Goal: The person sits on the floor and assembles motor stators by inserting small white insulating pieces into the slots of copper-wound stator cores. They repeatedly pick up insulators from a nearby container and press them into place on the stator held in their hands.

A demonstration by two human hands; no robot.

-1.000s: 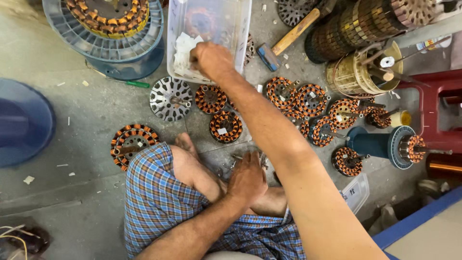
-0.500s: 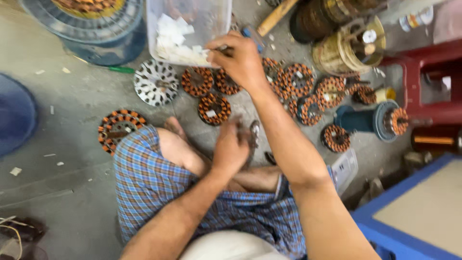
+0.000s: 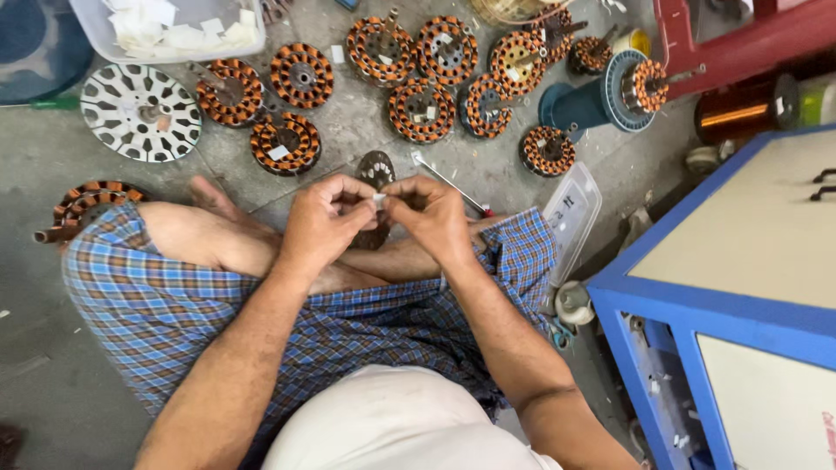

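1. Round copper-wound stator cores point(image 3: 421, 110) lie on the grey concrete floor beyond the dark round stator point(image 3: 376, 171) at the person's crossed legs; a clear plastic tub of white paper slips point(image 3: 178, 30) sits further out to its left, a blue-framed cabinet point(image 3: 749, 287) to its right; a thin metal screwdriver point(image 3: 448, 183) lies just right of it.
2. The dark stator is mostly hidden behind both hands; the tub is cut off by the frame's edge.
3. The small white paper slip point(image 3: 380, 199) sits just above that stator, pinched between the left hand point(image 3: 326, 222) and right hand point(image 3: 433, 218), fingertips pressed together on it.
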